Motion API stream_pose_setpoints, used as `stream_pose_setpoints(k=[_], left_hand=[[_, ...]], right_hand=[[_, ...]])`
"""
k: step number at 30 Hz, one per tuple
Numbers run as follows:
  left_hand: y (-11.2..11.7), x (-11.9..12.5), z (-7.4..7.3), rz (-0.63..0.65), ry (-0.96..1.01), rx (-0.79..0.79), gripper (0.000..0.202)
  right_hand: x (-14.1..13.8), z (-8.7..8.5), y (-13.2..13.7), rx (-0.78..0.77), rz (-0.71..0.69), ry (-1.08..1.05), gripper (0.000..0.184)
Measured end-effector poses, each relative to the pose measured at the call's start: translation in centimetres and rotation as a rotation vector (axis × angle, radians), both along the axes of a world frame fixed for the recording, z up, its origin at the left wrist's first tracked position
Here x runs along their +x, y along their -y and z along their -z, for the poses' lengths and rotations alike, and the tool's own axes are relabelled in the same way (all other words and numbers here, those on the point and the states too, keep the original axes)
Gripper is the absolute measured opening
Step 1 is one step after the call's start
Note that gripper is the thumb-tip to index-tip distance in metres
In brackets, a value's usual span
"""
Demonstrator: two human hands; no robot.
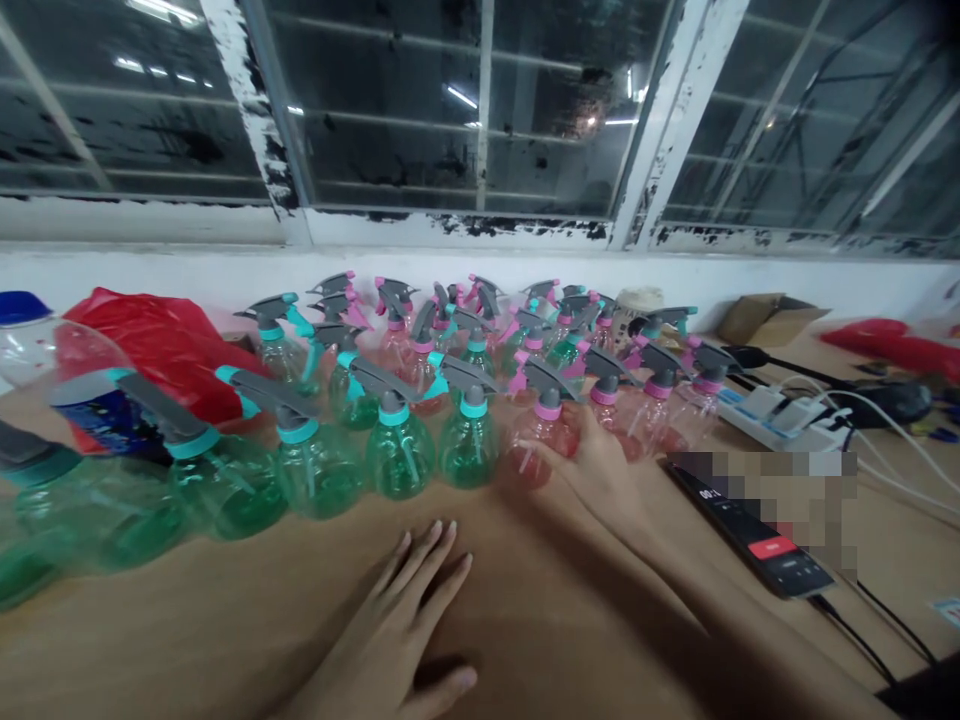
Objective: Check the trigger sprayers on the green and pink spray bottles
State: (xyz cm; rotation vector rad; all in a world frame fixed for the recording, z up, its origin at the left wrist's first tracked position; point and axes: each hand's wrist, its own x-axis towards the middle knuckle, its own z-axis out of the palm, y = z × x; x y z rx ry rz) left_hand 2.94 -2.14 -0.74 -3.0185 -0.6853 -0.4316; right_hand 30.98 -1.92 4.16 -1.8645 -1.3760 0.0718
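Note:
Several small spray bottles stand in rows on a wooden table (pixel 225 620) under a window, green ones (pixel 397 450) with teal collars to the left and pink ones (pixel 544 440) to the right, all with grey triggers. My left hand (pixel 409 615) lies flat on the table in front of the green bottles, fingers stretched out, holding nothing. My right hand (pixel 600 465) reaches forward and rests against the base of a pink bottle in the front row; its fingers curve round the bottle's side.
A black phone (pixel 757 535) with a lit screen lies at the right, cabled. Behind it sits a white power strip (pixel 780 415) with plugs and wires. A red plastic bag (pixel 161 345) and a clear blue-capped bottle (pixel 45 365) are at the left. A cardboard box (pixel 765 318) is at the back right.

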Motion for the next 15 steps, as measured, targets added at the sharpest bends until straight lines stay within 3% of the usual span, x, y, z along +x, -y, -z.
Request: stream_pose_setpoints(k=[8,11,15], left_hand=[[-0.2,0.1,0.2,-0.02,-0.01,0.102,0.081],[-0.3,0.2,0.3,-0.027,-0.004,0.105,0.079],[-0.4,0.3,0.5,-0.052,-0.013,0.103,0.076]], right_hand=[[0.0,0.3,-0.9,0.002,-0.031,0.012,0.061],[-0.1,-0.2,0.2,0.029,-0.063,-0.04,0.061],[1.1,-0.9,2.7,0.117,-0.065,-0.109,0.043]])
